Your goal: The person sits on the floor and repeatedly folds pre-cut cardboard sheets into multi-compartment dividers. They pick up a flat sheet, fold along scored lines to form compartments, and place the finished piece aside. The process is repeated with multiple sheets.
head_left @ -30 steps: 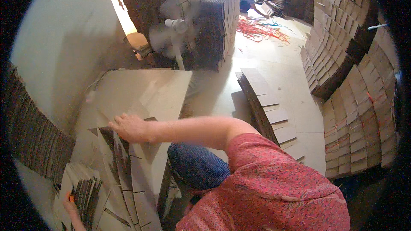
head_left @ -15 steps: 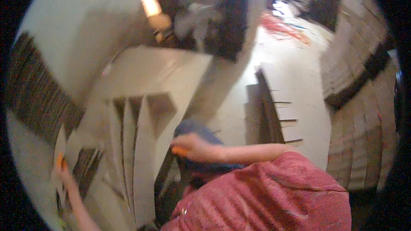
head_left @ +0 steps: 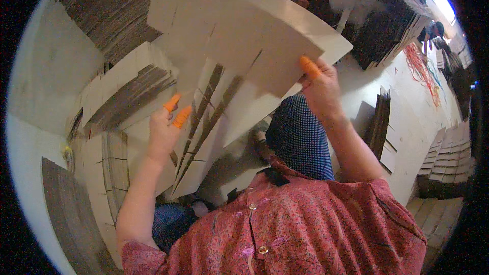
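Observation:
A large slotted cardboard sheet (head_left: 239,35) spans the space in front of me, tilted over other cardboard. Its right corner is gripped by my right hand (head_left: 322,89), the orange-covered thumb on top and the other fingers partly hidden beneath. My left hand (head_left: 164,130) is near the sheet's lower left side, with orange covers on the thumb and a finger. Those two digits stand apart, and I see nothing between them. Under the sheet, long cardboard strips (head_left: 204,147) with dark gaps between them reach down toward my lap.
Stacked cardboard (head_left: 127,91) lies at the left, with a taller pile (head_left: 102,7) behind it. More stacks (head_left: 448,153) stand at the right. A fan (head_left: 356,0) is at the back, near red strapping (head_left: 420,69) on the floor. My knee (head_left: 300,132) is beneath the sheet.
My view has swung left. My right hand has gone from beside my knee to the sheet's corner. My left hand has come inward from the far left, away from the thin cardboard piece there.

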Tool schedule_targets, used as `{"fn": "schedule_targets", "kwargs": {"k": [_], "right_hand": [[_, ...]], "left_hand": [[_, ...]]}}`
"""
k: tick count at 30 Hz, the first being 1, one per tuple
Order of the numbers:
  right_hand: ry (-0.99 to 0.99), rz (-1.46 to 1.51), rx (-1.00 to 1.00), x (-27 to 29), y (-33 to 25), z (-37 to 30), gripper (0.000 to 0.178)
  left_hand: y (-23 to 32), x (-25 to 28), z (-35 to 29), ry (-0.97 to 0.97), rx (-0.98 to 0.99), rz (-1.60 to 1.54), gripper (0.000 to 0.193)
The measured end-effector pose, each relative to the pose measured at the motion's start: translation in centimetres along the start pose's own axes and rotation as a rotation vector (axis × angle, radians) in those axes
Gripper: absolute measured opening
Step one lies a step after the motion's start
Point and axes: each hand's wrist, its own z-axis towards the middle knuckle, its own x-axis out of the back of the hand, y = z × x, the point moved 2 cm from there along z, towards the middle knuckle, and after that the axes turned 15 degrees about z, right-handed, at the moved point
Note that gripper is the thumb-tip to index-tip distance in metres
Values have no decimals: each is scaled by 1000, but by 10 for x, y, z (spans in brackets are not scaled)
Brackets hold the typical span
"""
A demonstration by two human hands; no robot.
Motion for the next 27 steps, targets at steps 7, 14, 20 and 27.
{"fn": "schedule_targets", "kwargs": {"k": [7,14,20,27], "right_hand": [[-38,-246,251,15,-17,15,18],[-68,-367,222,12,-6,21,17],[-177,-535,191,21,7,37,18],[-193,-571,176,22,-2,33,17]], "left_hand": [[5,15,-4,-314,119,63,22],[-18,42,-17,-227,58,107,13],[-19,50,-20,-168,23,164,11],[-18,54,-25,-119,86,188,9]]}}
